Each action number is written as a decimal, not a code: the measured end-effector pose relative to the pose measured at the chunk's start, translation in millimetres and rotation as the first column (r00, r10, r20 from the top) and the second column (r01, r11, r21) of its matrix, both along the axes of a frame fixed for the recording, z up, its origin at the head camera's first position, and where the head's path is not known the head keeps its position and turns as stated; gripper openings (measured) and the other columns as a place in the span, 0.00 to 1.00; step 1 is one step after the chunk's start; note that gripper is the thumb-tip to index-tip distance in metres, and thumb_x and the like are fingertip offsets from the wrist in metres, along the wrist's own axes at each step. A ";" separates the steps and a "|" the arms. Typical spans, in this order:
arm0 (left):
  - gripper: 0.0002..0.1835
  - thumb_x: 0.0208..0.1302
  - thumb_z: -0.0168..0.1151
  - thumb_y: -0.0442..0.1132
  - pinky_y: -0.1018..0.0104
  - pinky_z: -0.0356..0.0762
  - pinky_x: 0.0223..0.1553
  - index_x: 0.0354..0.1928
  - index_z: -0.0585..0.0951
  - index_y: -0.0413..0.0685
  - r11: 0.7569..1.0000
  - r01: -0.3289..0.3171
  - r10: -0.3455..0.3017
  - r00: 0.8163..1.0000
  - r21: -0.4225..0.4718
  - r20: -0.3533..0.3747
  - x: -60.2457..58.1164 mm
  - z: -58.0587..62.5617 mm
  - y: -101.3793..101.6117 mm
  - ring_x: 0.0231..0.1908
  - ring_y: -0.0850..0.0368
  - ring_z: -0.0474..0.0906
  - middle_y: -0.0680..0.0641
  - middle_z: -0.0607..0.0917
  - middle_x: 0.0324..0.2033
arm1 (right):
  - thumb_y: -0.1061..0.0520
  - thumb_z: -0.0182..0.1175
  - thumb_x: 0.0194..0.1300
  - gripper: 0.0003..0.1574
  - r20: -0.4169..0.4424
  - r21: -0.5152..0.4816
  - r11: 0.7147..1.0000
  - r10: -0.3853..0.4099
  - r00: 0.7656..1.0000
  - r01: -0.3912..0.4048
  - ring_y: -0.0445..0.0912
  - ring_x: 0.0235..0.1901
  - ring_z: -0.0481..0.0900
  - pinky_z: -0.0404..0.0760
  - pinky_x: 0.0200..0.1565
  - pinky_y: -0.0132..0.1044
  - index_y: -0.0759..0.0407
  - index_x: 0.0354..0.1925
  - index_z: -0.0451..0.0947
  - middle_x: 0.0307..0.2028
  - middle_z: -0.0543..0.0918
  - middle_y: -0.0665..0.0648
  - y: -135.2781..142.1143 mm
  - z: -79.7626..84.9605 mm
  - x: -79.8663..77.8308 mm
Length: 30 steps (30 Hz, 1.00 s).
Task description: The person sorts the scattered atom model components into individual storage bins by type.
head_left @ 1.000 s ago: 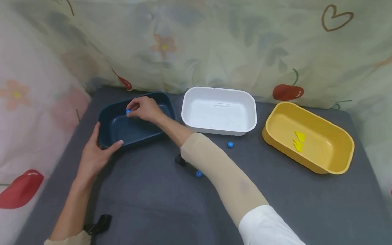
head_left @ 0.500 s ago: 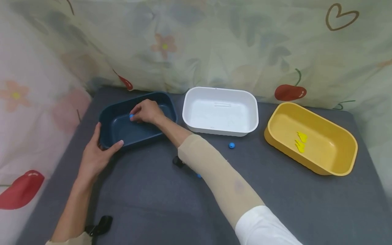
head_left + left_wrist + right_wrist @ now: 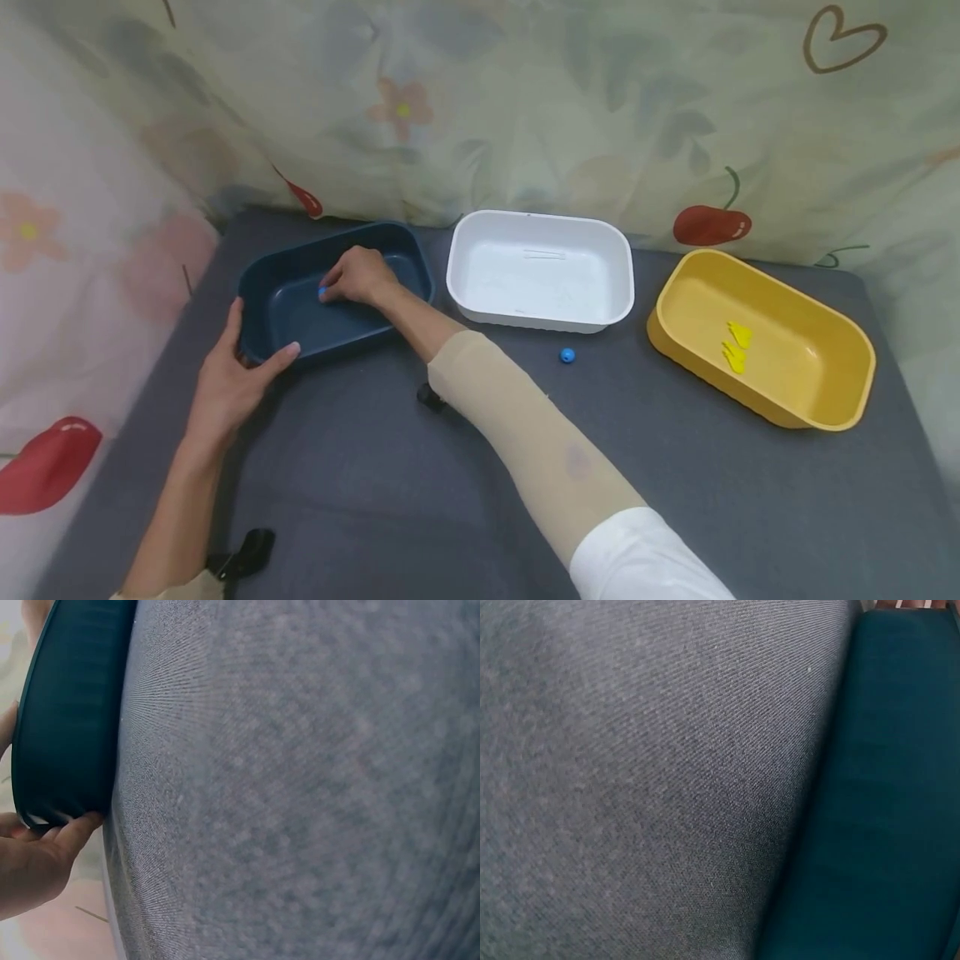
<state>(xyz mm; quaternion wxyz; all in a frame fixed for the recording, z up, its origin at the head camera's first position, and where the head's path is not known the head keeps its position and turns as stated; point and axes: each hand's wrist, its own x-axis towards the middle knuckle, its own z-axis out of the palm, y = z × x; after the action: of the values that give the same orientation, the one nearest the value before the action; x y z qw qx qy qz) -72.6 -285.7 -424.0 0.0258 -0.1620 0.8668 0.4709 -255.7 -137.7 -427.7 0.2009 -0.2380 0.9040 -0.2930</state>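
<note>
In the head view, my right hand is inside the dark blue tub, pinching a small blue bead low over its floor. My left hand grips the tub's near left corner, thumb at the front rim and fingers along the end. The left wrist view shows the left hand with its fingers against the end of the tub. Only the outer wall of the tub fills the right wrist view's right side; the right hand is hidden there. Another blue bead lies on the grey cloth.
A white tub stands at the back middle. To the right is a yellow tub with small yellow hand-shaped pieces in it. Patterned curtain hangs close behind the tubs and along the left side.
My right hand has come slightly down and right inside the dark blue tub with the bead. The right sleeve now covers a bead seen earlier on the cloth. The left hand stays on the tub.
</note>
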 end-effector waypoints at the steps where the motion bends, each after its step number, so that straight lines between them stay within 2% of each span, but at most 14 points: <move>1: 0.56 0.63 0.64 0.60 0.35 0.59 0.64 0.77 0.31 0.70 1.000 -0.001 0.001 1.000 0.002 0.003 -0.2 0.7 0.6 0.73 0.35 0.47 0.49 0.36 0.78 | 0.44 0.73 0.58 0.14 0.001 0.006 1.000 0.001 1.000 -0.001 0.35 0.50 0.80 0.75 0.48 0.25 0.41 0.44 0.90 0.43 0.87 0.40 0.5 0.5 0.1; 12: 0.57 0.64 0.65 0.59 0.36 0.59 0.65 0.77 0.31 0.69 1.000 -0.006 0.006 1.000 0.008 0.017 -0.3 2.8 3.1 0.73 0.36 0.47 0.48 0.37 0.77 | 0.43 0.72 0.60 0.17 0.014 0.005 0.999 0.033 0.999 -0.033 0.37 0.49 0.80 0.76 0.47 0.25 0.42 0.47 0.88 0.45 0.87 0.41 7.4 6.2 -2.4; 14: 0.56 0.64 0.65 0.59 0.37 0.59 0.65 0.77 0.31 0.70 1.000 -0.016 0.015 1.000 0.011 0.018 0.2 2.7 3.0 0.73 0.37 0.48 0.47 0.38 0.77 | 0.43 0.70 0.61 0.17 0.025 -0.035 0.999 0.035 0.999 -0.034 0.36 0.45 0.82 0.76 0.44 0.26 0.44 0.47 0.88 0.42 0.88 0.42 11.1 9.1 -3.9; 17: 0.56 0.63 0.65 0.59 0.36 0.58 0.65 0.76 0.31 0.71 0.999 -0.033 0.033 0.999 0.016 0.027 2.1 2.4 1.6 0.74 0.36 0.46 0.47 0.37 0.77 | 0.43 0.68 0.64 0.17 0.058 -0.149 0.988 0.051 0.997 -0.042 0.34 0.37 0.84 0.77 0.39 0.26 0.47 0.49 0.88 0.38 0.89 0.44 18.8 14.7 -5.5; 20: 0.56 0.63 0.65 0.60 0.36 0.57 0.65 0.76 0.31 0.71 0.999 -0.045 0.044 0.998 0.019 0.041 3.6 2.0 -0.2 0.74 0.35 0.45 0.47 0.35 0.77 | 0.45 0.67 0.65 0.18 0.107 -0.279 0.960 0.068 0.992 -0.036 0.36 0.34 0.85 0.78 0.38 0.26 0.49 0.50 0.87 0.34 0.89 0.45 27.1 20.5 -7.2; 25: 0.57 0.63 0.64 0.60 0.37 0.57 0.66 0.76 0.30 0.70 0.999 -0.047 0.046 0.998 0.020 0.039 1.2 1.4 -2.1 0.74 0.37 0.46 0.44 0.38 0.77 | 0.48 0.67 0.66 0.17 0.171 -0.466 0.884 0.053 0.984 0.034 0.44 0.39 0.86 0.80 0.40 0.26 0.54 0.50 0.87 0.37 0.88 0.50 41.2 31.9 -10.9; 27: 0.57 0.64 0.64 0.60 0.37 0.57 0.66 0.76 0.30 0.70 0.999 -0.046 0.045 0.998 0.026 0.035 -0.1 1.2 -2.9 0.74 0.38 0.46 0.43 0.40 0.77 | 0.50 0.67 0.66 0.17 0.177 -0.524 0.851 0.060 0.982 0.042 0.46 0.41 0.86 0.81 0.42 0.27 0.56 0.50 0.86 0.39 0.88 0.54 47.3 37.2 -11.5; 30: 0.56 0.64 0.64 0.59 0.39 0.57 0.66 0.76 0.30 0.70 0.999 -0.042 0.041 0.999 0.031 0.028 -1.5 0.8 -4.4 0.74 0.39 0.46 0.43 0.40 0.77 | 0.51 0.66 0.67 0.18 0.171 -0.570 0.821 0.081 0.982 0.031 0.45 0.42 0.85 0.81 0.44 0.28 0.58 0.51 0.85 0.43 0.87 0.56 58.0 45.9 -11.2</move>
<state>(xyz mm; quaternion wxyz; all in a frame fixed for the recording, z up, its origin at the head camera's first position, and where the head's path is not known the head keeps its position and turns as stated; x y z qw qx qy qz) -74.2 -290.1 -423.2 0.0305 -0.1858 0.8553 0.4826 -266.9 -79.7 -381.8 0.2087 -0.2703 0.7488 -0.5681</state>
